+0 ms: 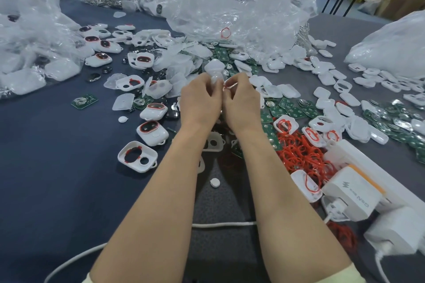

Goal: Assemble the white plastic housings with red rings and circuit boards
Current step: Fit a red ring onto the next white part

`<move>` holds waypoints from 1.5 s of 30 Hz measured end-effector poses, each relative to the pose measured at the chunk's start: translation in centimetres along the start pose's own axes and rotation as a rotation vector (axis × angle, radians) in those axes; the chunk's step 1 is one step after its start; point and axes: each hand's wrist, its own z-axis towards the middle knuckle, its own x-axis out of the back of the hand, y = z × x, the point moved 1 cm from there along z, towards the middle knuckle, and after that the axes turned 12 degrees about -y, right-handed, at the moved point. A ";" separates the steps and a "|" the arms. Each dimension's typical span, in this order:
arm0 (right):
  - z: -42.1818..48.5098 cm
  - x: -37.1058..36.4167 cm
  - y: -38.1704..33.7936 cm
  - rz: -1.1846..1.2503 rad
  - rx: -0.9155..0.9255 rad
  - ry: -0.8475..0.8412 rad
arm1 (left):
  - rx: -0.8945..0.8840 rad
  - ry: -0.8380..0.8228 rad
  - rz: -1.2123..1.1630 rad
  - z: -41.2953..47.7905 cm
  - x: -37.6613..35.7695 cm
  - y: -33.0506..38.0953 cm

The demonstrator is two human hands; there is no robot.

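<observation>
Both hands meet above the middle of the table. My left hand (pixel 200 101) grips a white plastic housing (pixel 216 78) whose top pokes out above the fingers. My right hand (pixel 241 101) pinches a thin red ring (pixel 230 86) right beside that housing. A heap of loose red rings (pixel 299 156) lies to the right of my right forearm. Green circuit boards (pixel 287 110) are scattered right of the hands, and one single circuit board (pixel 84 101) lies alone at the left. Finished housings with red rings (pixel 151 132) sit left of my left forearm.
Crumpled clear plastic bags (pixel 230 7) fill the back and the left side. Loose white housing shells (pixel 333 96) spread over the right. White chargers on a power strip (pixel 354 193) stand at the near right, with a white cable (pixel 223 224) running under my forearms.
</observation>
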 end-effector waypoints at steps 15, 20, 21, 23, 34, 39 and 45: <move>0.1 0.5 0.4 -0.143 0.036 0.013 | 0.047 -0.105 -0.221 0.3 0.4 -0.4; 0.2 0.1 0.2 -0.140 -0.001 0.062 | 0.004 0.027 0.008 -0.4 -0.4 0.5; 0.2 0.1 0.1 -0.131 0.003 0.065 | -0.005 0.046 0.029 -0.4 -0.5 0.5; 0.1 0.0 0.1 -0.110 0.009 0.067 | -0.031 0.066 0.064 -0.3 -0.7 0.5; 0.9 -0.1 0.5 -0.067 -0.124 -0.047 | -0.071 0.018 0.017 -0.2 -0.1 0.1; 0.7 0.1 0.5 -0.220 -0.047 -0.103 | -0.030 0.003 0.028 0.2 0.3 0.0; 0.3 -0.1 0.3 -0.276 0.025 -0.063 | 0.060 0.014 -0.031 0.5 0.6 -0.6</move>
